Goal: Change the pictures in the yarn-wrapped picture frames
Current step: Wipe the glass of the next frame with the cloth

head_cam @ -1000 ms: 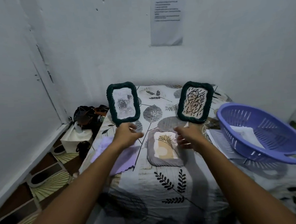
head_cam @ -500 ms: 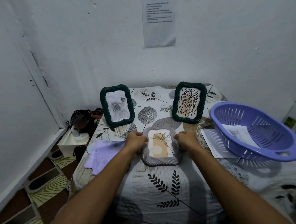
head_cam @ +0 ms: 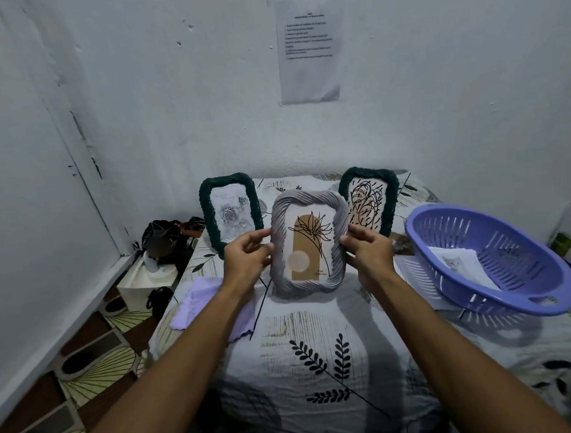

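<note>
A grey yarn-wrapped frame (head_cam: pixel 280 239) with a tan arch and line-drawn flower picture is held upright over the middle of the table. My left hand (head_cam: pixel 246 256) grips its left edge and my right hand (head_cam: pixel 368 250) grips its right edge. Behind it stand two dark green yarn-wrapped frames: the left green frame (head_cam: pixel 208 213) shows a grey rose picture, the right green frame (head_cam: pixel 391 204) shows black scribbled lines, partly hidden by the grey frame.
A purple plastic basket (head_cam: pixel 513 290) with a printed sheet inside sits at the right, over loose papers (head_cam: pixel 409 269). A lilac cloth (head_cam: pixel 196 307) lies at the table's left edge. The leaf-print tablecloth (head_cam: pixel 318 363) covers the table. A white box (head_cam: pixel 139 283) sits on the floor.
Both hands took hold of the grey frame lying flat on the table and lifted it upright in front of the two green frames.
</note>
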A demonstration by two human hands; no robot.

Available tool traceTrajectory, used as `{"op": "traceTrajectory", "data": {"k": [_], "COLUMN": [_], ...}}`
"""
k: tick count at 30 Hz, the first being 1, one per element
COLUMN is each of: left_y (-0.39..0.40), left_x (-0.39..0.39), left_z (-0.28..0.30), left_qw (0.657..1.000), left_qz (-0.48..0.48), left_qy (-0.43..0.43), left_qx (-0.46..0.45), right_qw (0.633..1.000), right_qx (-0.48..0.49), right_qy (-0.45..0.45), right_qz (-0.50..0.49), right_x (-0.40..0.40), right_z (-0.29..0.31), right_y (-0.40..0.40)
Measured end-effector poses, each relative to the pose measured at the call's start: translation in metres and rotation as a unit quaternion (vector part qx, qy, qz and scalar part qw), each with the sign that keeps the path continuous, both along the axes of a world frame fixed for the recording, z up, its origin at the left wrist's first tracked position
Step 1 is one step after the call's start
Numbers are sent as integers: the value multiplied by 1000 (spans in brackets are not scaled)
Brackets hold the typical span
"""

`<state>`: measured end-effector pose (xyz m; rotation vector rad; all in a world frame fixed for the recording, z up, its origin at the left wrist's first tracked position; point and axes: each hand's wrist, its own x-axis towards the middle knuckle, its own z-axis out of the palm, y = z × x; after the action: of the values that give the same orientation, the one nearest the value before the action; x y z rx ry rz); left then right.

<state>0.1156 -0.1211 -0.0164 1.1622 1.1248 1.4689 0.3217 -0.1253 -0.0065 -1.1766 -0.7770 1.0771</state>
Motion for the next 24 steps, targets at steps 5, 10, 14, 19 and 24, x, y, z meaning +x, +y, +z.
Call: {"op": "traceTrajectory", "data": {"k": [5, 10, 14, 19, 24], "left_y": [4, 12, 13, 20, 37], "left_x": [-4, -8, -5, -2, -1], "left_z": [0, -3, -6, -5, -1], "left_qw": [999, 994, 982, 978, 975], "left_qz": [18, -45, -111, -126, -135], "left_qy": [-33, -13, 24, -32, -121], "left_qx": [-15, -95, -152, -161, -133], "right_qw": [998, 998, 996, 996, 995], "right_qx": [2, 2, -6, 1, 8], "right_qy": [41, 29, 44, 42, 50], "right_qz": [43, 64, 77, 84, 83], "right_x": [4, 6, 6, 3, 2], "right_z": [2, 5, 3, 4, 1], "right_y": [-1, 1, 3, 8, 17]}}
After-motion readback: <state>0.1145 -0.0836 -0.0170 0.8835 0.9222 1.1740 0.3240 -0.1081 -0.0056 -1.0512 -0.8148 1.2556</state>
